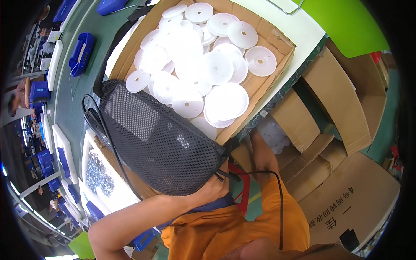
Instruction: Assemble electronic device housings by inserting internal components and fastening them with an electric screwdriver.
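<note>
At near edge of cardboard tray (277,47), black mesh bag (160,138) part-hides left hand (213,189), can't tell grip; right hand unseen.

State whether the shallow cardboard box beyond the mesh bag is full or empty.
Largely full: overlapping white discs lie heaped across most of the cardboard box.

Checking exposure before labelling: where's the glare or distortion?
Head view: glare whites out the middle of the white disc pile, hiding outlines; the black mesh bag shows its weave. Head view: fisheye bows the green surface at left; corners go black.
</note>
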Demonstrator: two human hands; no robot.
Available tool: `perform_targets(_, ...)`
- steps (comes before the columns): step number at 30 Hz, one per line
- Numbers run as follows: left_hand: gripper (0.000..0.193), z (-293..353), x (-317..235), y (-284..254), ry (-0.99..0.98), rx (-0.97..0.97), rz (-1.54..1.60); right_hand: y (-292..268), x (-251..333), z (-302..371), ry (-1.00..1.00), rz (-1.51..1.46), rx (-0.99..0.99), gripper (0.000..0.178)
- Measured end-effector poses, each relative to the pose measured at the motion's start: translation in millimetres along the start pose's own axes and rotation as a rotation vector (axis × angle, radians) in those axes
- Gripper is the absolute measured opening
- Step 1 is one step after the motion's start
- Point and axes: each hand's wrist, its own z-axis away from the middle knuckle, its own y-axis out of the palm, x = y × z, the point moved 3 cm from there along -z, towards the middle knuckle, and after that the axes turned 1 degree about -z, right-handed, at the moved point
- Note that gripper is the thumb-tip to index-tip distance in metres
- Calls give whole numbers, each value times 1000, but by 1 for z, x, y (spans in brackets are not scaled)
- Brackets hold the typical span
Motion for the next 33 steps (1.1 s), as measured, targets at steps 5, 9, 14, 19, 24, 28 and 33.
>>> perform_targets(5,44,12,0,1,-31,25,3,-2,32,24,43,-35,28,64)
perform_targets(9,43,-1,-1,-1,5,-12,6,-42,11,12,136,-31,-1,66)
perform_targets(14,43,24,3,1,-26,24,2,-33,43,3,177,-78,30,69)
perform_targets(19,38,8,20,-9,31,-105,-141,-66,20,-3,299,-96,106,78)
perform_targets(24,46,15,5,-5,-83,-155,9,-134,13,0,380,-486,111,73)
perform_targets(28,47,18,4,4,-127,-171,-82,-190,106,22,589,-709,382,68)
perform_targets(33,37,13,10,3,-68,-180,-84,-292,147,45,664,-792,343,71)
